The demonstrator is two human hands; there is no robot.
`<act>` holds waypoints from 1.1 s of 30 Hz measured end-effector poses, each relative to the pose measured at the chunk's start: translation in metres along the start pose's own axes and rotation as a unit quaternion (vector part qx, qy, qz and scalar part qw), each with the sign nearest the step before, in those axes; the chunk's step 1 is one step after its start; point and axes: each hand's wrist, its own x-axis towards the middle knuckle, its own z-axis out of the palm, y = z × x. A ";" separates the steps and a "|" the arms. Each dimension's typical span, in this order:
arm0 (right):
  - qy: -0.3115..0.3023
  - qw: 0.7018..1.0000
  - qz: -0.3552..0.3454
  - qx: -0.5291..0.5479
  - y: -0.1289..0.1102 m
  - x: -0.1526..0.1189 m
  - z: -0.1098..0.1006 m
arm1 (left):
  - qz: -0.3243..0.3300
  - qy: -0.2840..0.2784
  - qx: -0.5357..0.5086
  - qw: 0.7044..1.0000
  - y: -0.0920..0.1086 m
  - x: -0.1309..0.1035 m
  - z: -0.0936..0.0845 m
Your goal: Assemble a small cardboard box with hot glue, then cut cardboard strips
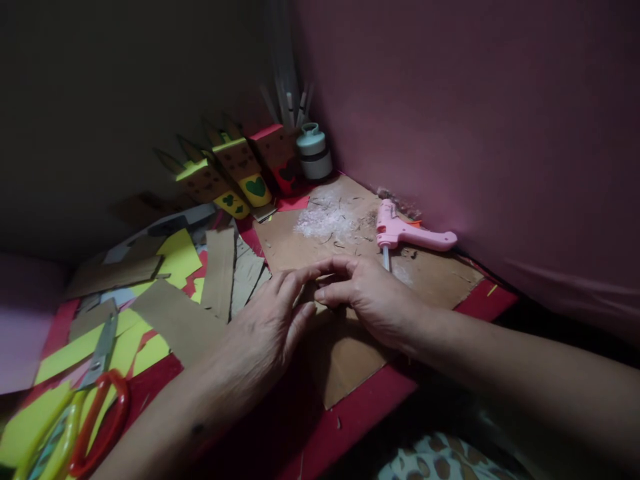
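My left hand (273,323) and my right hand (373,297) meet over a brown cardboard sheet (350,360) on the red tabletop. Both are closed, thumbs and fingers bent together, with their fingertips almost touching. A small tan piece, perhaps cardboard, partly shows between them; fingers and shadow hide most of it, so I cannot make out what it is. Just beyond my right hand, a pink glue gun (400,230) lies with its clear glue stick (387,259) pointing toward me. Whitish crumbly residue (327,223) covers part of the sheet behind my hands.
Scissors (103,353) with red and yellow handles lie at the left, over yellow paper scraps (177,257) and cardboard offcuts (173,317). Several decorated cardboard figures (240,160) and a pale blue-lidded jar (315,153) stand at the back. A pink wall (475,120) bounds the right.
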 end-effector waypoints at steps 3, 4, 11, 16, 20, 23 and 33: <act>-0.015 1.000 0.008 0.021 -0.001 -0.001 -0.002 | -0.001 -0.003 -0.011 1.000 0.001 0.000 -0.001; -0.027 0.999 0.009 0.030 0.000 -0.001 -0.003 | -0.003 -0.002 -0.014 1.000 0.001 0.000 -0.001; -0.057 0.998 0.004 0.022 0.005 0.002 -0.012 | -0.009 0.000 -0.004 1.000 0.001 0.001 0.001; -0.048 0.999 0.005 0.006 0.004 0.004 -0.011 | -0.001 0.007 -0.012 1.000 0.000 0.000 0.001; -0.043 0.999 0.011 -0.001 0.002 0.002 -0.009 | -0.008 0.007 -0.024 1.000 0.000 0.000 0.001; -0.061 0.998 0.001 -0.003 0.002 0.000 -0.011 | 0.003 0.017 -0.036 0.999 0.000 0.001 0.002; -0.146 0.989 0.014 -0.012 0.002 -0.004 -0.024 | 0.002 0.002 -0.007 1.000 0.001 0.001 0.002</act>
